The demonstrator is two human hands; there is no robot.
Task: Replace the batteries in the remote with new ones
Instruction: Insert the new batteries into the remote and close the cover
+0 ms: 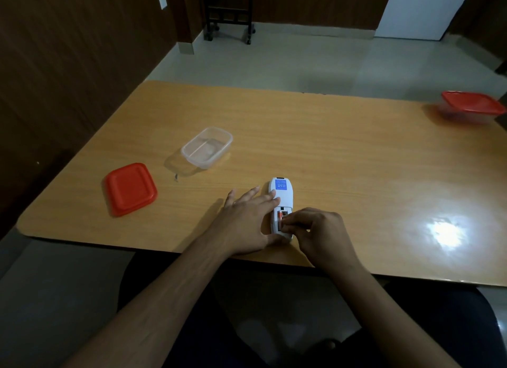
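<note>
The white plastic remote (279,203) lies back-up near the near edge of the wooden surface (329,153), its battery bay uncovered and an orange-tipped cylindrical battery (279,217) showing in the left slot. Your left hand (247,219) lies flat with fingers straight, pressing the remote's left side and upper body. Your right hand (315,230) has its fingertips (285,221) curled in over the bay, apparently pinching at a battery in the right slot; the fingers hide whether it is seated.

Keep the left palm bearing down so the remote cannot slide or tip. Work the battery against the spring end first, then rock the other end, rather than pulling straight. Check polarity marks before anything goes in.

The clear plastic tub (207,147) and its red lid (130,188) sit toward the left edge; a second red-lidded tub (470,107) stands at the far right corner.
</note>
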